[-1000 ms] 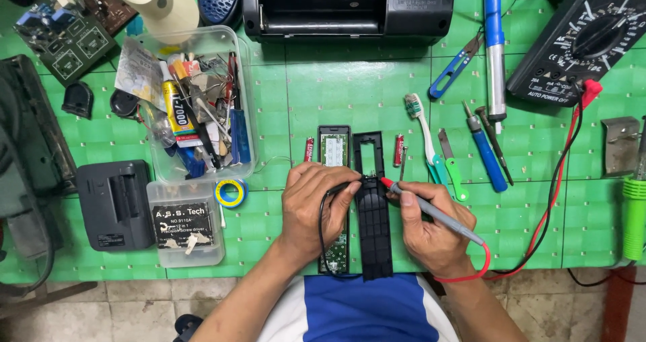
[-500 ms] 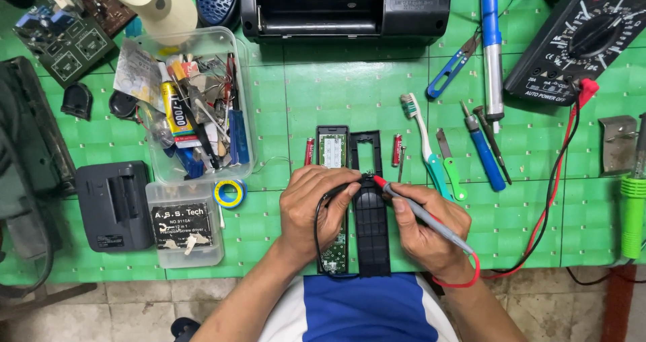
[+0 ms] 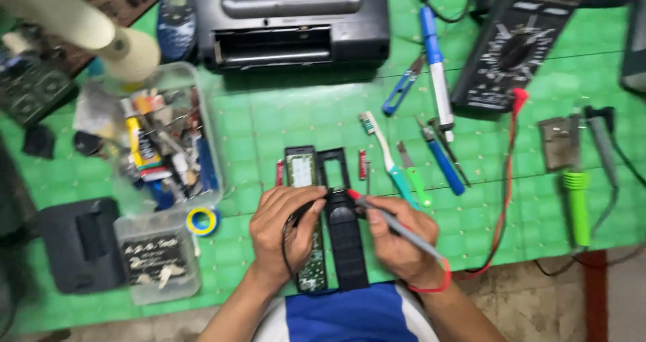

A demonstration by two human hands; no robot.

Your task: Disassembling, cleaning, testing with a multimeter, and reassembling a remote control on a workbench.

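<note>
— Surface? 
— Green cutting mat (image 3: 282, 123), tools scattered. 
— Hands? 
— Left hand (image 3: 282, 231) pinches a black probe (image 3: 306, 211); right hand (image 3: 397, 244) grips a red probe (image 3: 387, 219) — both tips at the black remote casing (image 3: 343, 234), mat centre, circuit board (image 3: 306, 248) just beside

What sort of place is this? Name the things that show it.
Probably an electronics repair bench: a multimeter with a red probe in the right hand, an opened remote's circuit board, and hand tools on a green mat.
</note>
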